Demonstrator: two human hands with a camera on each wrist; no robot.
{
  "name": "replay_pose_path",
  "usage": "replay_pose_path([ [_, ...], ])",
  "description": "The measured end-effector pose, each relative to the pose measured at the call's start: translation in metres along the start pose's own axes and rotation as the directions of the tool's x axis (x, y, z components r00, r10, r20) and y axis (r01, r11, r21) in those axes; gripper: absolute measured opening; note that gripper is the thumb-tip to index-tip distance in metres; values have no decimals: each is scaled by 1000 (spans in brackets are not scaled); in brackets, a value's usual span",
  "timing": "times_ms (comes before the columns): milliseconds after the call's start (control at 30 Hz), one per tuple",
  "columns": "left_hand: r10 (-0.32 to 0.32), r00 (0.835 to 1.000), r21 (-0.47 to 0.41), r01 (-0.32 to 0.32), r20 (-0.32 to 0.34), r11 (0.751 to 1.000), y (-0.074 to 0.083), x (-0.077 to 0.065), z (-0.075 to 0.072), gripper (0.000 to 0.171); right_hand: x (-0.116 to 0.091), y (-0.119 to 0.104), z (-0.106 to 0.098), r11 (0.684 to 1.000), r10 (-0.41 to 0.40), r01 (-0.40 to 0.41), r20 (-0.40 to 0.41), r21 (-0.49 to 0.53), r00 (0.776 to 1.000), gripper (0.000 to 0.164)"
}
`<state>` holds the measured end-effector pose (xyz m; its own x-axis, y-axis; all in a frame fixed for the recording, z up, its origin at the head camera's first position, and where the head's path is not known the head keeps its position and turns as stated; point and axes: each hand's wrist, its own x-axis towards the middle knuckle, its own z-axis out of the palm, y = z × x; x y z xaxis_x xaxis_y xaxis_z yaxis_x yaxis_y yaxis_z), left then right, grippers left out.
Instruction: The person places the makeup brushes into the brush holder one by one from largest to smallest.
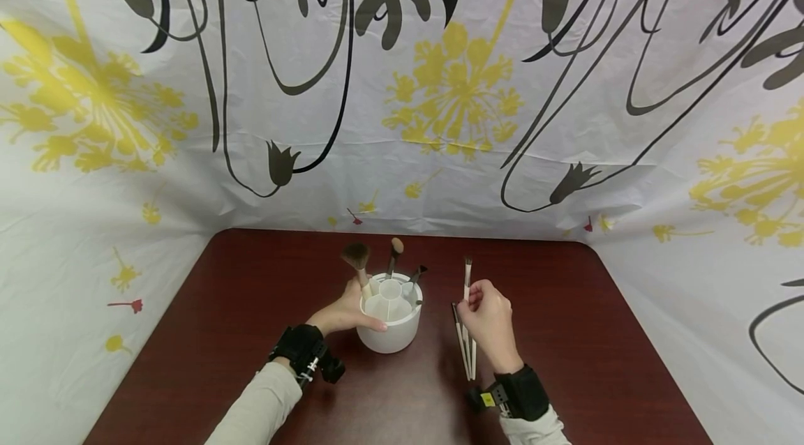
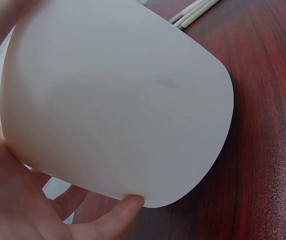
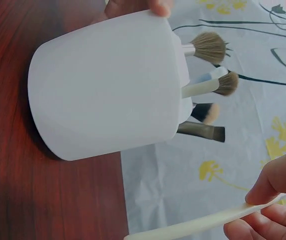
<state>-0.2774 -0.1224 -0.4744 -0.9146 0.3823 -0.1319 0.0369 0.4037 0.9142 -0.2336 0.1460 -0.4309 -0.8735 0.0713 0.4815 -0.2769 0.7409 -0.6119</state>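
A white round brush holder (image 1: 391, 339) with several compartments stands on the table, and my left hand (image 1: 342, 312) grips its left side. The thumb lies across the front; the other fingers are partly hidden behind. Out of the holder rise a large fluffy makeup brush (image 1: 356, 258), a rounded one (image 1: 396, 247) and a small dark one (image 1: 419, 270), bristles up. To the right of the holder, my right hand (image 1: 491, 319) pinches a pale-handled makeup brush (image 3: 193, 227) between thumb and fingers, its bristles up. Several thin brushes (image 1: 465, 351) lie on the table beneath that hand.
The dark red wooden table (image 1: 264, 270) has rounded far corners. A white cloth (image 1: 352, 131) with grey and yellow flowers hangs behind and at both sides. Each wrist carries a black strap with a camera, such as the left wrist strap (image 1: 300, 347).
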Motion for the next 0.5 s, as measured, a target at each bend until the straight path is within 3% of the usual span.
replay_pose_path([
  [500,12,1000,-5,-12,-2,1000,-1,0,0,110,4,-18,-3,993,-39,35,37,115,999,19],
])
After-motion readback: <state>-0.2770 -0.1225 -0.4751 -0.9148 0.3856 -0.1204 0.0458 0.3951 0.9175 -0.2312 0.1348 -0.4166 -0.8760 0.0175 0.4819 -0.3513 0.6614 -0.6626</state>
